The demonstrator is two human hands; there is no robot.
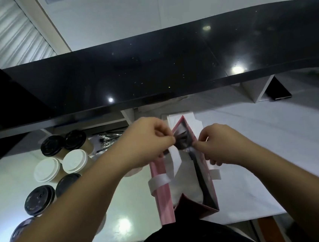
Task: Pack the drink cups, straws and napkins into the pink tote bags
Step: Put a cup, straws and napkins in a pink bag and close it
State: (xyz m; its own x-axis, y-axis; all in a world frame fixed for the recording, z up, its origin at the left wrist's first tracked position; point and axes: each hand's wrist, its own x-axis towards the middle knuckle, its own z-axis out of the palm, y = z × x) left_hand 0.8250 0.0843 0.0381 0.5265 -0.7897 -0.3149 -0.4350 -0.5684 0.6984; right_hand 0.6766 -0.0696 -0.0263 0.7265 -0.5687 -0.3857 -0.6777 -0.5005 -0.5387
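Pink tote bag [164, 203] upright; L hand [147, 142] & R hand [219, 144] each pinch rim, pulling mouth apart.

Tote bag [165, 205]: pink outside, dark inside, with white handles [175, 158]. White item visible within the bag. Cups at left: three near and far with black lids [39, 200], two with white lids [46, 170]; cup bodies pale cream. Straws [108, 139] behind the cups: dark, in glossy clear wrap. Napkins [178, 119] beyond the bag: white. Table [258, 169]: white, glossy at left with light reflections. Shelf [149, 72] at far side: black, glossy, with fine pale speckles. Dark garment at near edge.
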